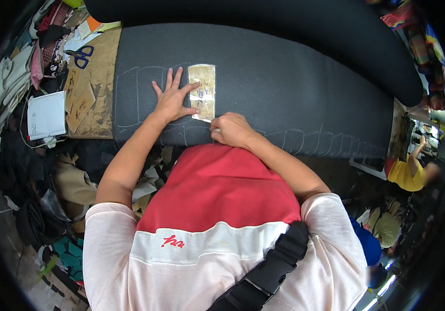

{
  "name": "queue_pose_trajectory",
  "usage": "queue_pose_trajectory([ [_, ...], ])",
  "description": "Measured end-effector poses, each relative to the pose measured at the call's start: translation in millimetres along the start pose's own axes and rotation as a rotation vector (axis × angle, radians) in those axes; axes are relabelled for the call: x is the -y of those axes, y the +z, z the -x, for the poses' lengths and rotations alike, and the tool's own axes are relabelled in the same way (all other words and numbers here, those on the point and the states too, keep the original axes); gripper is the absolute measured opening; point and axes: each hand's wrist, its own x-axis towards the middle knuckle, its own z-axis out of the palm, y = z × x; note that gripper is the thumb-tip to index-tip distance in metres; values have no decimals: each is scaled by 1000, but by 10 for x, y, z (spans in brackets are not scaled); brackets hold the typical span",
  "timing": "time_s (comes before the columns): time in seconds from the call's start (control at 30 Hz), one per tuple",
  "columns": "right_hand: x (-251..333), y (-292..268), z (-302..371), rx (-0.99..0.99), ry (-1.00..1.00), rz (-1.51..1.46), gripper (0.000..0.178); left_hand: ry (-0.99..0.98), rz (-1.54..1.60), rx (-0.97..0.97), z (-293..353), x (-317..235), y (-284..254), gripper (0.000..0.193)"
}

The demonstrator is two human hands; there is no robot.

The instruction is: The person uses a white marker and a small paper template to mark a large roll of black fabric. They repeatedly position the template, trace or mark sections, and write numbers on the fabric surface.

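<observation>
A narrow, gold-brown template (208,93) with pale patches lies flat on a wide sheet of dark grey material (274,88). My left hand (172,99) is spread beside it, with the thumb and a finger resting on its left side. At the template's lower right corner, my right hand (231,129) is closed in a pinch. A small white marking tool (216,131) just shows between its fingers; most of it is hidden. Thin white outlines (138,96) run over the material to the left of the template, and a row of curved ones (318,141) follows the near edge to the right.
A thick dark roll (305,26) spans the far side. On the wooden board (106,83) at left lie blue-handled scissors (82,56), brown card pieces (81,108) and an open notebook (46,115). Fabric scraps (74,181) heap below. A person in yellow (408,173) is at far right.
</observation>
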Motion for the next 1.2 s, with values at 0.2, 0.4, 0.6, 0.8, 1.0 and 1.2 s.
queue_pose_trajectory([
  [0.2, 83, 72, -186, -168, -92, -91, 20, 29, -62, 93, -227, -177, -153, 77],
  [0.4, -80, -255, 239, -316, 249, -17, 20, 77, 188, -177, -258, -282, -321, 53],
  [0.6, -420, -717, 247, -591, 301, -1571, 28, 746, 386, -747, -68, -724, -364, 17],
  [0.8, -729, -240, 49, -748, 307, -1228, 42, 713, 326, -323, 9, -745, 91, 48],
  [1.0, -687, 77, 24, -789, 296, -680, 36, 286, -51, -6, -206, -490, 282, 89],
  [1.2, -977, -374, -245, -847, 217, -342, 22, 294, 6, 37, -195, -443, 278, 89],
])
